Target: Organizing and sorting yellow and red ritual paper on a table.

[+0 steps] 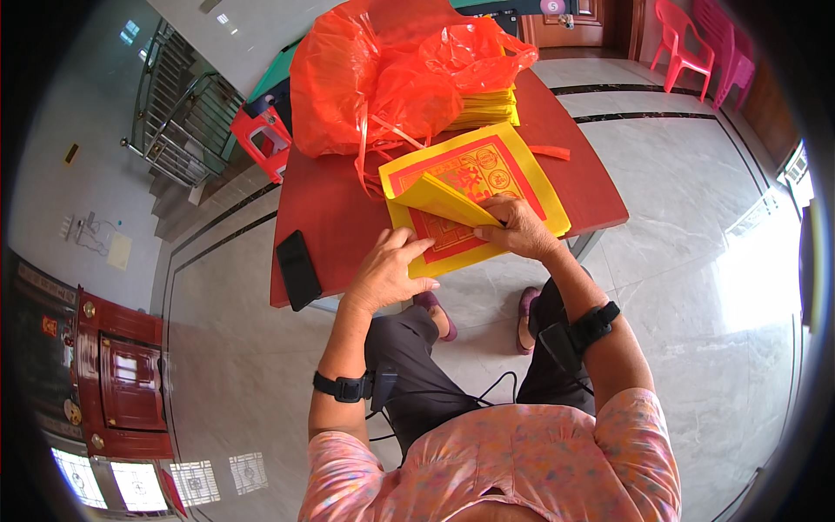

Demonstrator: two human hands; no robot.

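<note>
On the red table lies a stack of yellow joss paper [553,207] printed with red panels and gold designs. My right hand [522,228] pinches a folded yellow sheet [450,199] between thumb and fingers. The fold rises at a slant over the printed face, with one corner pointing to the left. My left hand [390,266] rests at the near left edge of the stack, thumb and fingers apart, with fingertips touching the printed paper. It grips nothing that I can see.
The red table [346,215] carries a black phone [299,271] at its left edge. Behind the stack sit a red plastic bag [385,78] and a pile of yellow paper [486,109]. A red plastic stool [261,140] stands beyond the left side. Cables [483,395] hang across my lap.
</note>
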